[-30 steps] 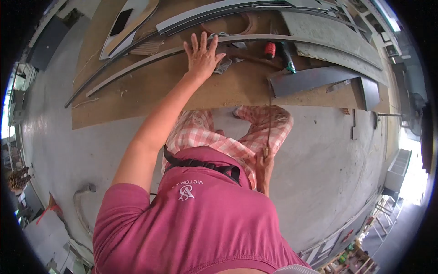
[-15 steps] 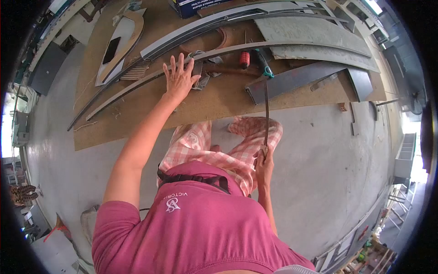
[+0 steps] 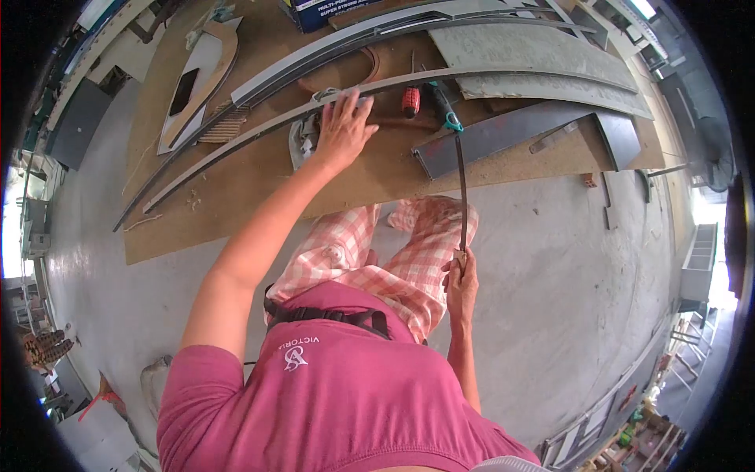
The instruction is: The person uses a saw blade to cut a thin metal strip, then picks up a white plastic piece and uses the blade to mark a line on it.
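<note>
My left hand (image 3: 344,132) lies over the long curved strip (image 3: 236,143) on the board-topped table, fingers spread and pointing away from me. Just left of this hand sits a crumpled grey cloth or wrapper (image 3: 301,141), partly covered by it. Low at my right side, my right hand (image 3: 462,285) is closed around the lower end of a long, thin dark strip (image 3: 462,189). A light brown piece shows at the grip. The strip's far tip points up to a turquoise-and-black tool (image 3: 448,112). A red-handled screwdriver (image 3: 410,102) lies beside that tool.
A dark angled panel (image 3: 511,138) lies near the table's front right edge. Pale boards (image 3: 543,59) are stacked behind it. At the left is a phone (image 3: 184,90) beside a curved wooden piece (image 3: 216,79). A blue box (image 3: 322,14) stands at the back.
My left hand has shifted right along the curved strip, over the spot where a dark block showed. My right hand and its strip have moved only slightly. The view has shifted a little.
</note>
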{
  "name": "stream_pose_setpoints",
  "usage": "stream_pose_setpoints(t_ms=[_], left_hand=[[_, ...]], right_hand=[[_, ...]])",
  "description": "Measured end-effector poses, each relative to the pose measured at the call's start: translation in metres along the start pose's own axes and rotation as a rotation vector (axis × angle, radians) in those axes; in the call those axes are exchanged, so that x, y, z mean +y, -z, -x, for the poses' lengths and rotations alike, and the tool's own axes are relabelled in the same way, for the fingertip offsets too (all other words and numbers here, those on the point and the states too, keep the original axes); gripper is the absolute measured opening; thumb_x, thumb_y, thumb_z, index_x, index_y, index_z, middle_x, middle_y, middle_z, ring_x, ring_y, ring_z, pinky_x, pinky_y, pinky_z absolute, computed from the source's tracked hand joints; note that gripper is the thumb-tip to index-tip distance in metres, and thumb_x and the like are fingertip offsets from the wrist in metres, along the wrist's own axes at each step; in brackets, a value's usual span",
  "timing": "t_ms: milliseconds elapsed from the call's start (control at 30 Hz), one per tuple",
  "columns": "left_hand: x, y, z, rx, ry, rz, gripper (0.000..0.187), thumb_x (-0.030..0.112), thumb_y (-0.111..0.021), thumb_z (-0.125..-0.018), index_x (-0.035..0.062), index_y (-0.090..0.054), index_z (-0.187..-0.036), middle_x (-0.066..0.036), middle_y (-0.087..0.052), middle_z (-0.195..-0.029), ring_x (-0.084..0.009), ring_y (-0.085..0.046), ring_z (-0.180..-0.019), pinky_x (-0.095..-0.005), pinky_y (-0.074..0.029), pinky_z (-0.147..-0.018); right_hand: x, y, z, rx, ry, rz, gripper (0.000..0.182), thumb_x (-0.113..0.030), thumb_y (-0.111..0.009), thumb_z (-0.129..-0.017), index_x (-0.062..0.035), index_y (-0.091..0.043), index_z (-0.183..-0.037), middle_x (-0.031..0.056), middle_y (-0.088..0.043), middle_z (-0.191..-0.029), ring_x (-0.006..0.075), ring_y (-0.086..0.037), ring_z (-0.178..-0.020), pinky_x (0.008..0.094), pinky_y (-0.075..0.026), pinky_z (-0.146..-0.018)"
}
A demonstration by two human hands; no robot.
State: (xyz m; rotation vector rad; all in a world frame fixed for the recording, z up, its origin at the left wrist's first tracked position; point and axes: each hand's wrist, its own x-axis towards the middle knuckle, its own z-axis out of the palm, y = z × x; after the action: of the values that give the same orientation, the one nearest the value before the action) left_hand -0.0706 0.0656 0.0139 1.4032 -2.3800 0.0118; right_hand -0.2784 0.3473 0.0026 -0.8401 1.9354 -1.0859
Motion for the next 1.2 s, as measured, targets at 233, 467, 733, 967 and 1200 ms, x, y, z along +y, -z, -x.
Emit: stream_pose_setpoints(t_ms=[233, 467, 733, 967, 1200], left_hand=[[0.011, -0.047, -0.088, 0.073, -0.06, -0.021, 0.045, 0.032, -0.051, -0.09, 0.0154, -0.043, -0.131, -0.013, -0.047, -0.127, -0.0329, -0.041, -0.121, -0.055, -0.03, -0.1], [0.043, -0.062, -0.126, 0.123, 0.09, 0.069, 0.03, 0.036, -0.053, -0.088, 0.0145, -0.058, -0.107, -0.006, -0.062, -0.093, -0.0257, -0.059, -0.091, -0.0435, -0.045, -0.079], [0.038, -0.072, -0.127, 0.228, 0.069, 0.123, 0.025, 0.038, -0.055, -0.086, 0.0141, -0.06, -0.09, -0.006, -0.061, -0.081, -0.0247, -0.061, -0.08, -0.0367, -0.048, -0.067], [0.038, -0.07, -0.125, 0.17, 0.091, 0.131, 0.025, 0.038, -0.053, -0.087, 0.0141, -0.06, -0.091, -0.006, -0.062, -0.082, -0.0253, -0.061, -0.08, -0.0385, -0.047, -0.069], [0.038, -0.07, -0.128, 0.177, 0.068, 0.149, 0.027, 0.038, -0.051, -0.089, 0.0128, -0.059, -0.091, -0.007, -0.062, -0.083, -0.026, -0.06, -0.079, -0.0381, -0.048, -0.07]], right_hand=[[-0.044, 0.003, -0.037, 0.066, 0.209, 0.107, 0.055, -0.004, -0.041, -0.093, -0.0184, -0.021, -0.143, 0.0054, -0.06, -0.083, 0.0093, -0.051, -0.055, 0.0264, -0.044, -0.05], [-0.095, 0.006, -0.151, 0.042, 0.318, 0.46, 0.06, 0.0, -0.042, -0.09, -0.0224, -0.024, -0.143, 0.0175, -0.06, -0.085, 0.0338, -0.055, -0.066, 0.0363, -0.046, -0.064], [-0.09, 0.004, -0.19, 0.031, 0.386, 0.335, 0.058, 0.003, -0.042, -0.089, -0.0256, -0.035, -0.139, 0.0054, -0.056, -0.078, 0.0109, -0.048, -0.059, 0.0246, -0.041, -0.054], [-0.106, 0.02, -0.216, 0.125, 0.281, 0.356, 0.053, -0.004, -0.039, -0.093, -0.026, -0.031, -0.14, 0.0047, -0.058, -0.076, 0.0085, -0.048, -0.058, 0.0247, -0.041, -0.052], [-0.126, 0.06, -0.299, 0.211, 0.331, 0.448, 0.048, -0.012, -0.039, -0.095, -0.0264, -0.031, -0.14, 0.0061, -0.06, -0.077, 0.012, -0.05, -0.057, 0.0293, -0.043, -0.055]])
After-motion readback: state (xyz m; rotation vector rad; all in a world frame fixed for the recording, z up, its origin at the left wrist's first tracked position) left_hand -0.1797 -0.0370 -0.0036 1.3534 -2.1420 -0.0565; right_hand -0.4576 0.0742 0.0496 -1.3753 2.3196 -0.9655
